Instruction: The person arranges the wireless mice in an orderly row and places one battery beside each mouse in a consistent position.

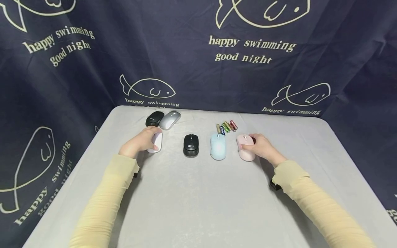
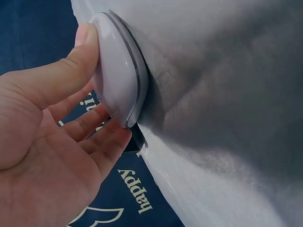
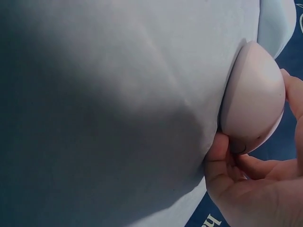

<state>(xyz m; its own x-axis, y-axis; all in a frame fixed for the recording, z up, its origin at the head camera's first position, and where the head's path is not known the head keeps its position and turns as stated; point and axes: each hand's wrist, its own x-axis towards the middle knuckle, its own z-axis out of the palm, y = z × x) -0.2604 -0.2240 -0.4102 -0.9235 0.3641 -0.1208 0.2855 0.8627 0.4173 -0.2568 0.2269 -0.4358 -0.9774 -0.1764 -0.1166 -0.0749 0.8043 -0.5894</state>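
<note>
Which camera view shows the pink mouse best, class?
The head view: the whole pink mouse shows on the table, gripped by the right hand. The right wrist view shows only its rounded shell close up. The left wrist view misses it.

Around the black mouse (image 1: pixel 191 145), bare table (image 1: pixel 198 203) lies open in front. The blue mouse (image 1: pixel 218 146) crowds its right side; behind that, the batteries (image 1: pixel 226 126) block passage.
</note>
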